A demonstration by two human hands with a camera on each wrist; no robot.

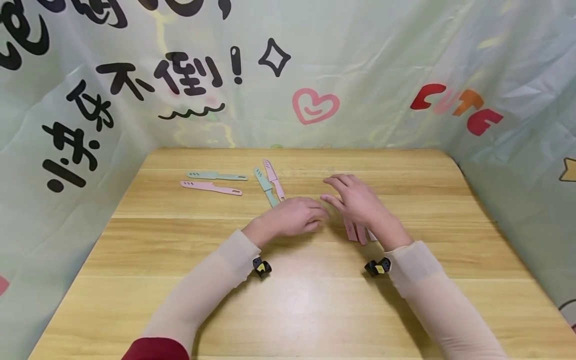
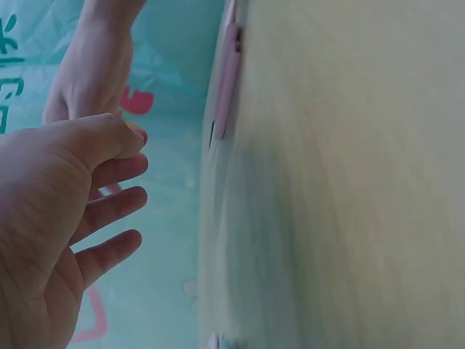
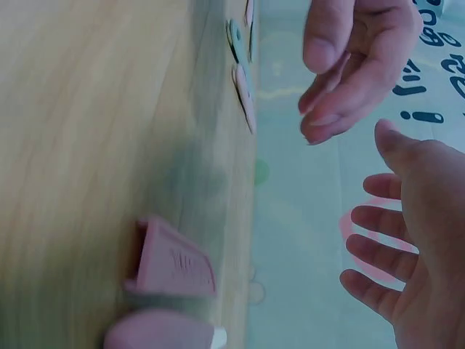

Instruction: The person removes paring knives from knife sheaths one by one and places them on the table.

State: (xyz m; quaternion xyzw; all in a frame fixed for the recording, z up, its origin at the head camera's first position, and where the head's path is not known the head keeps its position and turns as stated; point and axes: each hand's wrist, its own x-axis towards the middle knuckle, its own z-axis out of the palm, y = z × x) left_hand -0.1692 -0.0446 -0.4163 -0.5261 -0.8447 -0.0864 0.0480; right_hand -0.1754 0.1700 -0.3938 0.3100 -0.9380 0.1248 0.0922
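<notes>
My left hand [image 1: 293,217] hovers over the middle of the table, fingers loosely bent, and the left wrist view shows nothing in its grasp. To its right, my right hand [image 1: 356,199] is raised with fingers spread and holds nothing. Beneath the right hand and wrist lie pink pieces [image 1: 350,230], partly covered; in the right wrist view one is a slotted pink piece [image 3: 178,265] with raised sides, beside a rounded pink piece [image 3: 163,332]. Just beyond the left hand, a green knife [image 1: 264,184] and a pink knife [image 1: 272,176] lie close together, their handle ends partly hidden.
Farther left, another green knife [image 1: 216,176] lies above another pink knife [image 1: 211,188], roughly parallel. The wooden table [image 1: 297,305] meets a printed cloth backdrop [image 1: 369,60] at its back and sides.
</notes>
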